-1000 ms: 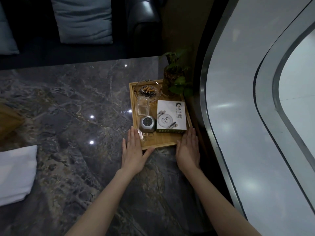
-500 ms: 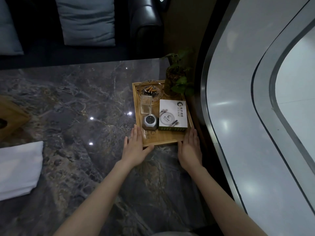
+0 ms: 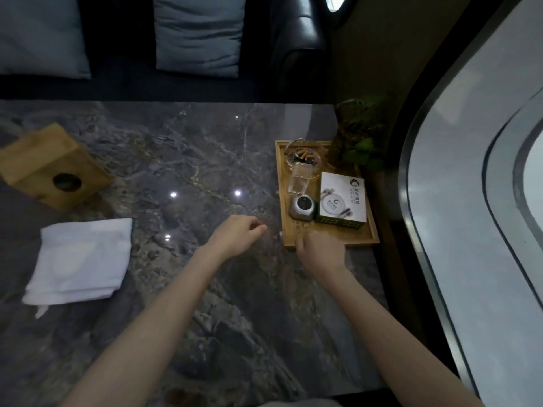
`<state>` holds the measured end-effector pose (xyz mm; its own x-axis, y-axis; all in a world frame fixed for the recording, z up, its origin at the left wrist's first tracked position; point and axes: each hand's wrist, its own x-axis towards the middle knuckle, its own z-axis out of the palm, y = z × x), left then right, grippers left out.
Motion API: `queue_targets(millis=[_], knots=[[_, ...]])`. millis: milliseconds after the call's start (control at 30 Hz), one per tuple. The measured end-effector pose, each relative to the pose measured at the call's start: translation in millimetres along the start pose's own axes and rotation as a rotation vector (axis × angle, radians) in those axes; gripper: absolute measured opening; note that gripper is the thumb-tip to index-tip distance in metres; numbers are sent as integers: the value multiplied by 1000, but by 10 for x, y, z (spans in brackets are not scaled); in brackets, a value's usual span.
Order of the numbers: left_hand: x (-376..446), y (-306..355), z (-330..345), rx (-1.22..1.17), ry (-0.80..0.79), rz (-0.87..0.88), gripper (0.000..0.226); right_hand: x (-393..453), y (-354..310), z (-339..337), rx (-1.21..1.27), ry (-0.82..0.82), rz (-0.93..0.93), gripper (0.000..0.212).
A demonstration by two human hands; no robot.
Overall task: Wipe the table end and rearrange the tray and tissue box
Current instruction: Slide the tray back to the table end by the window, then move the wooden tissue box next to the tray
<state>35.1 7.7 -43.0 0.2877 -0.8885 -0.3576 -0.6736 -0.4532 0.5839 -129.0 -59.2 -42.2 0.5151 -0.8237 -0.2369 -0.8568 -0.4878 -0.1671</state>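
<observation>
The wooden tray (image 3: 357, 235) lies at the right end of the dark marble table (image 3: 205, 304). It carries a glass ashtray (image 3: 304, 157) with cigarette butts, a clear plastic box (image 3: 298, 183), a small silver cube (image 3: 303, 207) and a white printed box (image 3: 342, 202). The wooden tissue box (image 3: 44, 168) lies tipped at the far left, its round hole facing me. A folded white cloth (image 3: 80, 259) rests on the table in front of it. My left hand (image 3: 238, 235) hovers left of the tray, fingers loosely curled, holding nothing. My right hand (image 3: 320, 245) has curled fingers against the tray's near left corner.
A small potted plant (image 3: 360, 136) stands just behind the tray at the table's far right corner. Beyond the far table edge is a dark sofa with grey cushions (image 3: 198, 33). A curved pale wall with a metal trim (image 3: 417, 230) runs close along the table's right side.
Both flat hands have left the tray's near corners. My left hand drew back to the left and curled; my right hand slid left along the near edge. The view turned left, showing the tissue box.
</observation>
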Motion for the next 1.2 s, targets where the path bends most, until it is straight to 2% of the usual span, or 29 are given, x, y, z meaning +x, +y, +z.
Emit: queue_targets(millis=[300, 533, 600, 700, 767, 867, 967, 1067, 1200], knots=[[-544, -718, -963, -29, 304, -177, 35, 305, -1219, -256, 149, 156, -231, 37], [-965, -1531, -1721, -113, 731, -272, 29, 576, -2409, -467, 326, 264, -312, 35], [-1015, -1808, -1909, -110, 793, -295, 38, 642, -2744, -480, 401, 289, -315, 33], [-1037, -2210, -2142, -135, 798, -337, 55, 736, -3204, -426, 560, 276, -294, 32], [-997, -2460, -2246, -201, 782, -352, 63, 800, -3460, -345, 663, 204, -250, 40], [-850, -2751, -2313, -464, 692, -459, 70, 894, -3739, -169, 811, 26, -230, 50], [-667, -2957, -2303, -847, 608, -523, 76, 972, -3928, -20, 926, -163, -201, 53], [-561, -3023, -2294, -988, 573, -504, 74, 1046, -4031, 88, 1018, -312, -120, 54], [-465, -3102, -2300, -1054, 581, -424, 52, 1136, -4104, 211, 1036, -328, -54, 49]])
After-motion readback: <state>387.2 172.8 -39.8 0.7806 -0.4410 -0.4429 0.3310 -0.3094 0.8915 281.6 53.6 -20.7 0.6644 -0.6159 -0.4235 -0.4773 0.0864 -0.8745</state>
